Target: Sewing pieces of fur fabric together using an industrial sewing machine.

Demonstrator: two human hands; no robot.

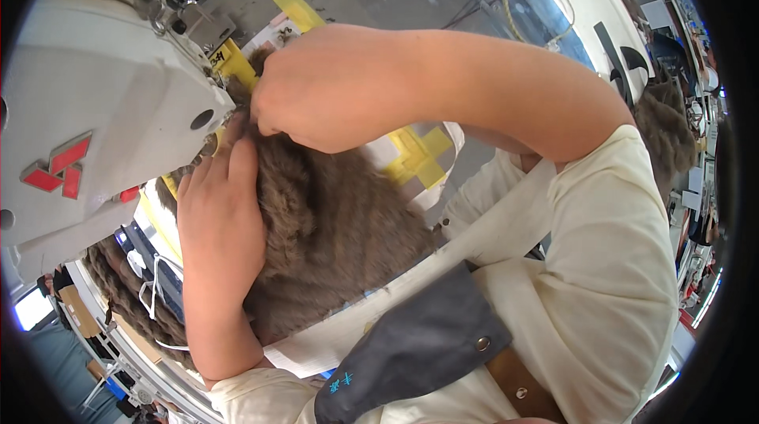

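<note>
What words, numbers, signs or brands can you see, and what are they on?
I won't copy writing or name brands, but here's where marks are:
White machine: a red sign of three slanted shapes.
Yellow tape by the machine: small dark marks.
Grey cloth: small blue characters.
Brown fur: no writing I can see.
Background things at the right edge: too small and blurred to read.

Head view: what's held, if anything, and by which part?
Brown fur piece, handled at its far end by the white machine, by left hand and right hand. Grip hidden; pinch or press can't be told.
</note>
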